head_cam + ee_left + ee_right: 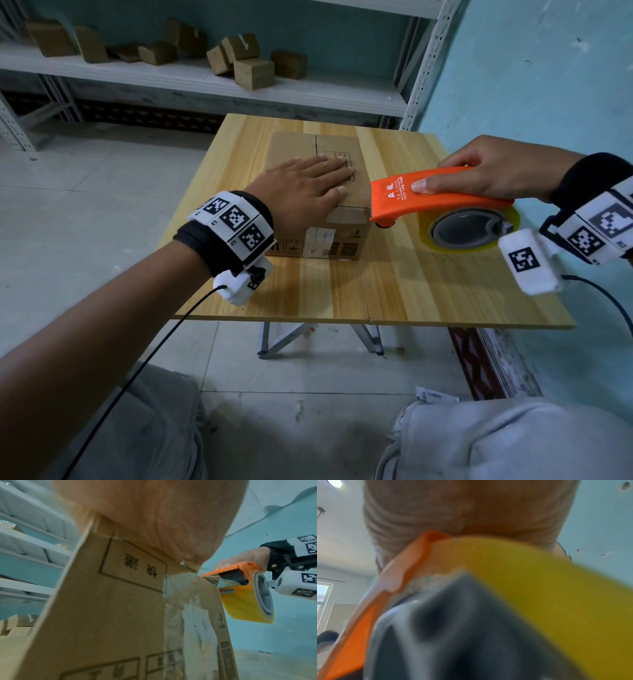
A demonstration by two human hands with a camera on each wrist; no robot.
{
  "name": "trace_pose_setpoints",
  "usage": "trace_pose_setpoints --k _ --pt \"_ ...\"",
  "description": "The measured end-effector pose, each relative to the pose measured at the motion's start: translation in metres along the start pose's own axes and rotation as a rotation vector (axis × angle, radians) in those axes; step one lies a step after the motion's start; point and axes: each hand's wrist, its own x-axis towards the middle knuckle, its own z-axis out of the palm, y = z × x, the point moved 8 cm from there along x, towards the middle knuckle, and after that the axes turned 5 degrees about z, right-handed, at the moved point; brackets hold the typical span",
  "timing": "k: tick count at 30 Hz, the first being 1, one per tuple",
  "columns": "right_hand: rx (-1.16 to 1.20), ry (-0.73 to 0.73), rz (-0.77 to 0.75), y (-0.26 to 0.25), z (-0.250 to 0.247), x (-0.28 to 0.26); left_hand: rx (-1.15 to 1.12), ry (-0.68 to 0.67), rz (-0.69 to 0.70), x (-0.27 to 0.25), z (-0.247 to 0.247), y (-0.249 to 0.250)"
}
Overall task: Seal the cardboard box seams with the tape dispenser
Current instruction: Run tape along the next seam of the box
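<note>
Head view. A brown cardboard box (pixel 317 195) sits near the centre of the pale wooden surface (pixel 394 291). The left hand (pixel 303 192) lies flat on the box top, fingers straight, apparently to pin the flaps shut and keep the box from sliding. At 3 o'clock from the box, the right hand (pixel 493 171) grips the orange plastic tape dispenser (pixel 435 198) from above, thumb laid along its flat cover. The serrated front edge meets the box's upper right edge, probably where a strip starts or ends. The roll of yellowish clear tape (pixel 469 229) on its grey hub hangs just above the surface. At 12 o'clock, a grey metal shelf (pixel 205 82) carries small cardboard cartons.

Left wrist view. The palm fills the upper frame, pressed on the box top. The near box face shows a printed frame and old clear tape wrapped over the corner. At 3 o'clock, the dispenser's toothed edge touches the top corner, a band of tape stretched from roll to cardboard.

Right wrist view. Blurred at close range: the palm sits over the orange frame, with yellow roll and grey hub beneath. The fingers are hidden here.
</note>
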Motion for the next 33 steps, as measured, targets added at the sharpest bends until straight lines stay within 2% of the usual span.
trace_pose_setpoints --k 7,12,20,25,30,33 --pt "-0.010 0.001 0.007 0.002 0.000 -0.001 -0.004 -0.031 -0.005 -0.002 -0.001 0.001" --pt "-0.012 -0.001 0.007 0.001 -0.001 -0.001 -0.018 0.023 -0.021 0.000 0.001 -0.002" --pt "-0.011 -0.016 0.008 0.003 -0.001 -0.001 0.014 -0.033 -0.007 -0.002 0.000 0.002" --pt "-0.007 -0.017 0.011 0.004 -0.001 -0.001 -0.125 0.032 -0.091 0.001 0.002 -0.007" --pt "-0.007 -0.014 0.019 0.006 -0.002 -0.003 -0.068 0.055 -0.045 0.002 0.003 -0.005" --pt "-0.015 -0.011 0.017 0.006 -0.002 -0.003 -0.099 0.048 -0.065 0.001 0.001 -0.006"
